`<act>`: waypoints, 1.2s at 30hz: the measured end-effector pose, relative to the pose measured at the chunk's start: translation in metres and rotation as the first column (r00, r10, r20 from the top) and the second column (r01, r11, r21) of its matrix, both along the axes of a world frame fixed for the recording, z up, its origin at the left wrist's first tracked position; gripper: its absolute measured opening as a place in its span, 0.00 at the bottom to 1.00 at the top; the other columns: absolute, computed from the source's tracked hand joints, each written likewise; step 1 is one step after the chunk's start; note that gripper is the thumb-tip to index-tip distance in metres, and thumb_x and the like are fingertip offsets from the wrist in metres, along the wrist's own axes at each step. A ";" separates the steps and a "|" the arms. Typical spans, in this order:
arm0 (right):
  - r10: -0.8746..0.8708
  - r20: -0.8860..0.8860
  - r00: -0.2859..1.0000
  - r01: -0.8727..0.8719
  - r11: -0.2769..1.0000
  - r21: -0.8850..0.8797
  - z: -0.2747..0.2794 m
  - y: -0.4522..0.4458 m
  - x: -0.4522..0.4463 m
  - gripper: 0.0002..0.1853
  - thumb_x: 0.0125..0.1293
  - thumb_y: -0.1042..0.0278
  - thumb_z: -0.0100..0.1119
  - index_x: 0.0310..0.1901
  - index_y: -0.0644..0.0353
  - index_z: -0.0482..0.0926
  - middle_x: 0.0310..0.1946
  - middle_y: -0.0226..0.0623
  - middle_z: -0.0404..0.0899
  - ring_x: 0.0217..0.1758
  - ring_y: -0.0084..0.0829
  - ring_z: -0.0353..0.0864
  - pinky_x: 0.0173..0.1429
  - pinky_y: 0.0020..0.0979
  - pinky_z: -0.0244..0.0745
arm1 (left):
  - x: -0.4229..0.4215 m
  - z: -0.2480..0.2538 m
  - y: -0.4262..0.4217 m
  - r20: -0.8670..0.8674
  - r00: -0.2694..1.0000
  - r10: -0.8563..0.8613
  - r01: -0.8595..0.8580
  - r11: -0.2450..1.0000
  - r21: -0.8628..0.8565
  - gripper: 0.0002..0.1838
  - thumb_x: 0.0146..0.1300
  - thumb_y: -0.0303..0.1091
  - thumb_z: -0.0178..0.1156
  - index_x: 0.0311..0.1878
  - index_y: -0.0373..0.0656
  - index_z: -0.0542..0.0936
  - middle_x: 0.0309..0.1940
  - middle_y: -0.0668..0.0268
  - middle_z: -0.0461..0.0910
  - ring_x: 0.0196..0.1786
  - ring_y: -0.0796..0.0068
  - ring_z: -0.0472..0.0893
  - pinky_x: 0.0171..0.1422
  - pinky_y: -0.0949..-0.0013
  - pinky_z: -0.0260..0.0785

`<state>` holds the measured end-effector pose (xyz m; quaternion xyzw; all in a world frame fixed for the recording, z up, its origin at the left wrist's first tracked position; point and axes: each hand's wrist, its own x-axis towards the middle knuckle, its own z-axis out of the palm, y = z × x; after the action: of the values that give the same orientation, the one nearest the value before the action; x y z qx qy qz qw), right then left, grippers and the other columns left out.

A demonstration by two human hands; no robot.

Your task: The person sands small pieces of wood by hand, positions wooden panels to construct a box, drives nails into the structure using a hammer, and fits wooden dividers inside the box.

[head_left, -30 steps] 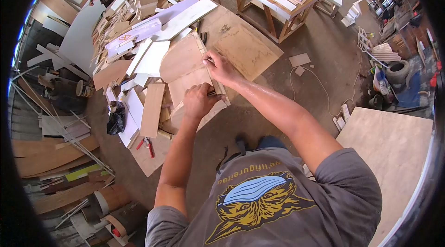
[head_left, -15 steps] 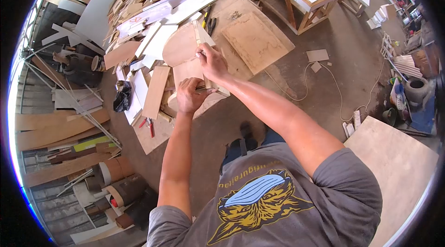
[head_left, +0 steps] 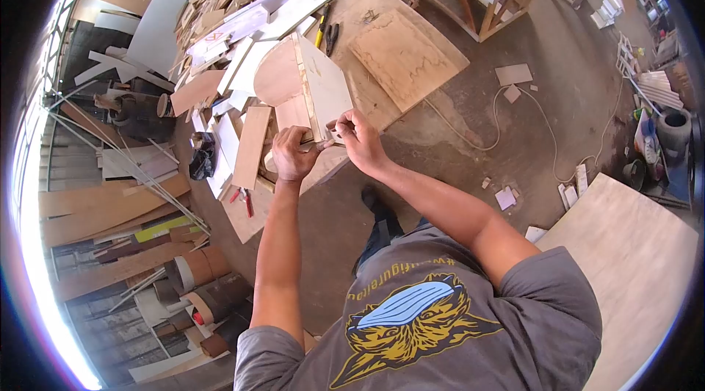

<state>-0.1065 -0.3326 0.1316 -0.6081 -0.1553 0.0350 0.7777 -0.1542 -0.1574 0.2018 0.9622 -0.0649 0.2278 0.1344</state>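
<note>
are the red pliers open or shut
Open, it seems: the red pliers lie with their handles spread in a V, though the jaws are too small to make out.

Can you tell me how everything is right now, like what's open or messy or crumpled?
left hand: closed on wooden piece
right hand: fingers curled; can't tell if gripping
wooden piece: held at its near end
red-handled pliers: lying down, handles spread open
black plastic bag: crumpled
stained board: lying flat
wood scraps: messy heap
</note>
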 end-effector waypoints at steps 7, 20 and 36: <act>0.000 -0.061 0.998 0.007 0.994 0.105 -0.005 0.007 -0.011 0.05 0.78 0.71 0.59 0.47 0.64 0.75 0.34 0.39 0.82 0.39 0.29 0.82 0.47 0.35 0.77 | 0.000 0.000 0.000 -0.016 1.000 -0.024 0.023 1.000 -0.012 0.27 0.46 0.53 0.83 0.35 0.41 0.83 0.26 0.61 0.81 0.32 0.54 0.81 0.41 0.53 0.71; -0.067 -0.072 0.995 0.063 0.997 -0.053 0.009 0.007 -0.013 0.08 0.78 0.67 0.60 0.48 0.63 0.76 0.38 0.42 0.85 0.42 0.39 0.87 0.48 0.40 0.78 | -0.004 0.002 -0.014 0.046 0.999 0.018 -0.017 1.000 -0.015 0.28 0.50 0.56 0.81 0.39 0.43 0.79 0.28 0.64 0.81 0.35 0.56 0.80 0.45 0.55 0.69; -0.054 -0.094 0.994 0.055 0.999 0.002 0.005 0.013 -0.008 0.07 0.77 0.68 0.60 0.47 0.63 0.77 0.37 0.41 0.86 0.42 0.38 0.88 0.50 0.40 0.78 | -0.004 0.014 -0.018 0.064 0.998 -0.023 0.038 0.972 -0.234 0.25 0.47 0.44 0.83 0.47 0.45 0.85 0.49 0.56 0.83 0.42 0.59 0.84 0.51 0.56 0.77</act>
<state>-0.1143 -0.3198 0.1366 -0.6082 -0.1018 0.0422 0.7861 -0.1577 -0.1755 0.2154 0.9310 -0.0564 0.2612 0.2488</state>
